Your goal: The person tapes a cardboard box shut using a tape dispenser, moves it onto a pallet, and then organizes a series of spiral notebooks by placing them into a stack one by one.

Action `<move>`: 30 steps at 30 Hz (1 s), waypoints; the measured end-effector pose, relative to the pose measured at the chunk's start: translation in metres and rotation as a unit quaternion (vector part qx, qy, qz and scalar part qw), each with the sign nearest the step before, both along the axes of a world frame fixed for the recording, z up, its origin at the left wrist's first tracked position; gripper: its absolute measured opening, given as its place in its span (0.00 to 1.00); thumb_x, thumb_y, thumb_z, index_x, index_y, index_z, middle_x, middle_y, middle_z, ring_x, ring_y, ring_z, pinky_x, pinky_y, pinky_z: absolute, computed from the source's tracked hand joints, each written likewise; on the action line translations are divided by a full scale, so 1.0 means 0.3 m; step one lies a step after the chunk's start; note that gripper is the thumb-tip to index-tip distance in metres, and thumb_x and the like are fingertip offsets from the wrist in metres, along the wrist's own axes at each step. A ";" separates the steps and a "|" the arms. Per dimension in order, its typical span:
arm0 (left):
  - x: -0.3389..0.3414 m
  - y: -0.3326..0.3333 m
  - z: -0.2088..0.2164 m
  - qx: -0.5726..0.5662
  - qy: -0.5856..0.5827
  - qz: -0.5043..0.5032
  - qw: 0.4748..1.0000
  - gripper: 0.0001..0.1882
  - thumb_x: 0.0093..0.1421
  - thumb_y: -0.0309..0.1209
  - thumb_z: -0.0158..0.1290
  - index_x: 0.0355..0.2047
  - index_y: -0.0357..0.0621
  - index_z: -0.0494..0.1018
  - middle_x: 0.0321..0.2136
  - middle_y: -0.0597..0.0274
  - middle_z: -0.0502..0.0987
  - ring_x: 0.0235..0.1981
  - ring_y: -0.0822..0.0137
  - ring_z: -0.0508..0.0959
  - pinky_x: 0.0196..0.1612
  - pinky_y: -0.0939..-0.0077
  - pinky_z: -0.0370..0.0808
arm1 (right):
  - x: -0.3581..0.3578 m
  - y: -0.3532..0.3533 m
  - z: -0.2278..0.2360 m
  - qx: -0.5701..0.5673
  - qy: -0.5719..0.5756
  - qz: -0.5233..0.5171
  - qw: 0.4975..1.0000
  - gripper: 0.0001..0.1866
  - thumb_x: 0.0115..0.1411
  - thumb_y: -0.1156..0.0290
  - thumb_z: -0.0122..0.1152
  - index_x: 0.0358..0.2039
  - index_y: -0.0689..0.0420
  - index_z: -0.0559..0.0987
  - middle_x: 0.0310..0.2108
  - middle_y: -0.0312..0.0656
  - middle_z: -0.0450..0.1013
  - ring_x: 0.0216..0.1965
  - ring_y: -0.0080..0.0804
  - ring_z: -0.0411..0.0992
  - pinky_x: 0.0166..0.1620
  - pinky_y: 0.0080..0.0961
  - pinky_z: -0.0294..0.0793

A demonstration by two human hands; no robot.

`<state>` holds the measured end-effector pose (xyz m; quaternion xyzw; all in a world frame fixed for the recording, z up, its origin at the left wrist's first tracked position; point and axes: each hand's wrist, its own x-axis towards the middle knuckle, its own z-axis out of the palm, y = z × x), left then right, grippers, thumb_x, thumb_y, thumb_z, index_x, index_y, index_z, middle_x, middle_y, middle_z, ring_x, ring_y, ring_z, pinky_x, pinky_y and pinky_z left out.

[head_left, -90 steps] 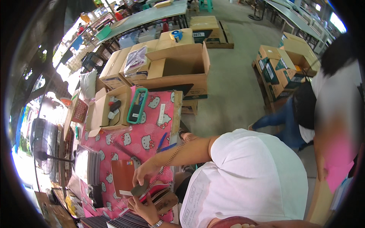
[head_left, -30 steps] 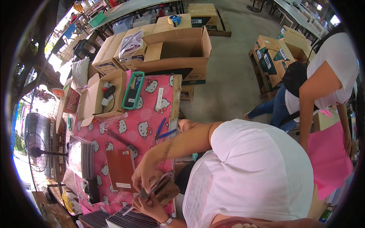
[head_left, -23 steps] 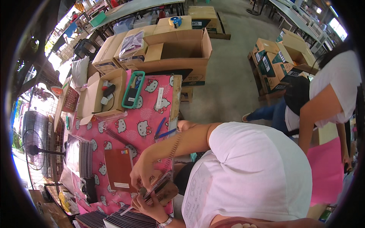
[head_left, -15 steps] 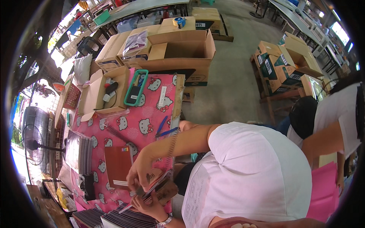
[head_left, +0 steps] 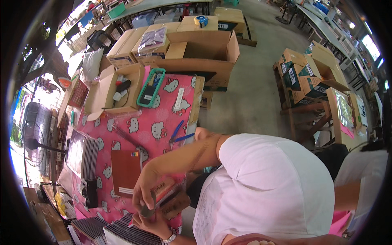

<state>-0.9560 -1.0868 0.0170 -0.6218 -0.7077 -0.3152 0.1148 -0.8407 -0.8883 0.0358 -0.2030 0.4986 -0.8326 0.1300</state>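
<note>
My right hand reaches down at the table's near side, its fingers bent over a small dark grey piece. My left hand, with a watch at the wrist, is closed just below, against the same piece. Blur and overlap hide exactly what each hand grips. Beside them are two brown block-like pieces, one above the other, both with handwriting. A reddish-brown notebook lies flat left of my right hand. Spiral-bound notebooks are stacked beside my left hand.
On the pink patterned tablecloth are blue-handled pliers, a teal basket, an open carton, another notebook stack and a black device. Large cartons stand behind. A co-worker's sleeve shows at right.
My hands have shifted slightly left and down, closing together around the grey piece. A pale strip near my left hand no longer shows. The co-worker at right has moved lower in view.
</note>
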 end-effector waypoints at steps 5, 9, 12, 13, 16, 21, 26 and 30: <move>0.144 0.062 0.011 0.002 -0.017 0.012 1.000 0.31 0.37 0.50 0.68 0.36 0.40 0.77 0.35 0.56 0.74 0.43 0.49 0.70 0.51 0.48 0.61 | 0.108 0.063 0.037 0.077 0.016 -0.054 0.995 0.25 0.52 0.63 0.68 0.48 0.61 0.76 0.44 0.41 0.73 0.46 0.28 0.69 0.48 0.28 0.67; 0.185 0.069 0.028 -0.054 -0.037 0.047 0.997 0.31 0.40 0.51 0.68 0.37 0.41 0.76 0.41 0.53 0.73 0.46 0.48 0.69 0.55 0.43 0.58 | 0.107 0.090 0.014 0.168 -0.009 -0.069 0.983 0.25 0.52 0.62 0.68 0.49 0.60 0.76 0.45 0.41 0.72 0.45 0.28 0.70 0.46 0.28 0.68; 0.100 0.065 0.003 0.006 -0.069 0.018 0.997 0.29 0.40 0.49 0.68 0.36 0.42 0.76 0.38 0.53 0.73 0.45 0.48 0.69 0.54 0.46 0.60 | 0.103 0.089 -0.015 0.120 0.014 -0.090 0.989 0.26 0.51 0.62 0.70 0.48 0.60 0.76 0.45 0.41 0.70 0.43 0.27 0.69 0.43 0.27 0.69; 0.101 0.068 0.022 -0.036 -0.055 0.020 0.998 0.25 0.40 0.46 0.68 0.33 0.44 0.75 0.35 0.55 0.72 0.44 0.49 0.69 0.53 0.52 0.63 | 0.134 0.095 -0.038 0.014 0.015 -0.053 0.998 0.27 0.50 0.61 0.71 0.48 0.60 0.76 0.45 0.41 0.69 0.43 0.27 0.69 0.43 0.27 0.70; 0.113 0.066 0.057 -0.062 -0.048 0.001 0.997 0.22 0.38 0.39 0.69 0.33 0.43 0.76 0.34 0.56 0.72 0.43 0.49 0.69 0.50 0.54 0.65 | 0.174 0.102 -0.015 0.266 -0.024 -0.135 0.954 0.29 0.49 0.58 0.73 0.48 0.60 0.76 0.47 0.41 0.65 0.45 0.30 0.68 0.43 0.28 0.69; 0.104 0.072 0.067 -0.051 -0.053 -0.003 0.997 0.22 0.35 0.33 0.69 0.32 0.42 0.76 0.34 0.58 0.73 0.40 0.52 0.69 0.46 0.57 0.66 | 0.158 0.100 -0.039 0.253 0.027 -0.152 0.955 0.28 0.48 0.56 0.72 0.47 0.58 0.77 0.47 0.42 0.63 0.48 0.33 0.66 0.45 0.27 0.69; 0.089 0.054 0.045 -0.037 -0.077 0.011 0.996 0.22 0.34 0.39 0.70 0.30 0.44 0.76 0.34 0.61 0.74 0.41 0.53 0.69 0.48 0.57 0.65 | 0.110 0.058 0.002 0.087 0.031 -0.079 0.993 0.26 0.49 0.56 0.71 0.46 0.56 0.78 0.45 0.43 0.64 0.48 0.35 0.66 0.51 0.27 0.65; 0.108 0.051 0.033 -0.038 -0.084 0.022 0.996 0.22 0.35 0.41 0.70 0.29 0.46 0.76 0.34 0.62 0.75 0.42 0.53 0.70 0.50 0.56 0.65 | 0.100 0.079 0.002 0.279 0.043 -0.146 0.948 0.26 0.47 0.58 0.72 0.45 0.55 0.79 0.43 0.41 0.66 0.48 0.32 0.65 0.52 0.26 0.63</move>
